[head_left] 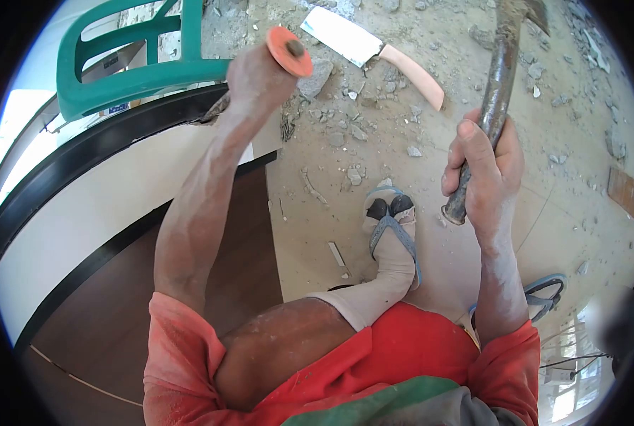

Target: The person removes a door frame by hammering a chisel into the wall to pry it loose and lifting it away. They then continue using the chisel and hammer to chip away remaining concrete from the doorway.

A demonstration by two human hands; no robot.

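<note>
My left hand (258, 84) is wrapped round a chisel with an orange round hand guard (283, 59). The struck end of the chisel pokes through the guard, and its dark shaft shows below the fist, close to the black edge of a white panel. In my right hand (489, 160) is a hammer (499, 78), gripped low on its worn metal handle. The hammer is raised with its head up at the top edge of the view, partly cut off. A cleaver (342, 34) with a pale pink handle lies on the dusty floor between my hands.
Broken rubble (317, 78) and dust cover the floor ahead. At upper left stands a green plastic chair (128, 85), partly over the black-edged white panel (82, 213). My sandalled foot (390, 220) is below. A brown block (623, 194) lies at right.
</note>
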